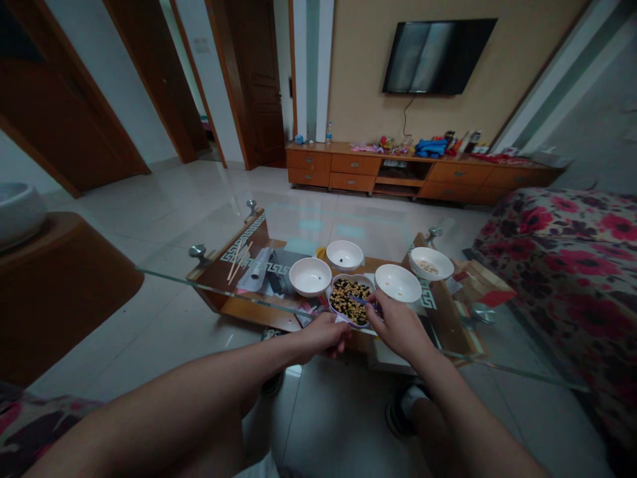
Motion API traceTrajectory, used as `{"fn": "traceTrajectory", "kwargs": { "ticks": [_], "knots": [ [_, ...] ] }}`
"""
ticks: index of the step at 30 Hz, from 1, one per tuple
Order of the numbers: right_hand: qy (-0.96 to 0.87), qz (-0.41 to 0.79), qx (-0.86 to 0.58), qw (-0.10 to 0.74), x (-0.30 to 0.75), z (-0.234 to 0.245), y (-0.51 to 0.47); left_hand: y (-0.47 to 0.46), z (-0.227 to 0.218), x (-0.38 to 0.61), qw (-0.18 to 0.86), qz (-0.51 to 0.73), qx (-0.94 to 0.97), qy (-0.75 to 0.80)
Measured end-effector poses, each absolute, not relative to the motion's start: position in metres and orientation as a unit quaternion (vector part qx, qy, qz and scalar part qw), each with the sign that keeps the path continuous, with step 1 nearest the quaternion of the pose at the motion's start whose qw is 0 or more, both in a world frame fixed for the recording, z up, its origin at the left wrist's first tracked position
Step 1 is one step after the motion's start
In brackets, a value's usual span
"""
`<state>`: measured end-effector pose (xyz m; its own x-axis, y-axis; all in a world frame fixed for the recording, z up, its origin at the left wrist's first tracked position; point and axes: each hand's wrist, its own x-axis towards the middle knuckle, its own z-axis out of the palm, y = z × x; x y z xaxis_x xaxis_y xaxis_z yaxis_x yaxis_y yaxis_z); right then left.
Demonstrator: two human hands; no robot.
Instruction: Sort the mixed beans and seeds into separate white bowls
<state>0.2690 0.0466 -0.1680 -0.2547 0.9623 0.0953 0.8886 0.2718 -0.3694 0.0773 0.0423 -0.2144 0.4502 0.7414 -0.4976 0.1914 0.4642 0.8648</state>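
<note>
A white bowl of mixed dark and yellow beans (351,298) stands near the front edge of a glass coffee table (209,284). My left hand (322,336) is closed round the bowl's near left rim. My right hand (401,325) is closed in a pinch on a thin purple tool (363,302) whose tip reaches over the beans. Several white bowls ring the bean bowl: one at its left (310,276), one behind it (344,255), one at its right (398,283), and a far right one (430,263) with a few pale beans in it.
Chopsticks (237,260) and papers lie on the wooden shelf under the glass. A floral sofa (572,265) stands at the right, a brown table with a grey basin (17,212) at the left. A TV cabinet (398,174) lines the far wall. My feet rest below the glass.
</note>
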Motion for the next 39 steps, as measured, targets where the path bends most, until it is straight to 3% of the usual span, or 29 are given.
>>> {"fn": "traceTrajectory", "kwargs": {
  "ticks": [24,39],
  "knots": [
    [-0.802,0.104,-0.586,0.056,0.275,-0.17,0.046,0.04,-0.2,0.078,0.696,0.19,0.481,0.498],
    [-0.805,0.103,-0.581,0.064,0.275,-0.176,0.047,0.04,-0.205,0.077,0.693,0.189,0.485,0.499]
  ]
}}
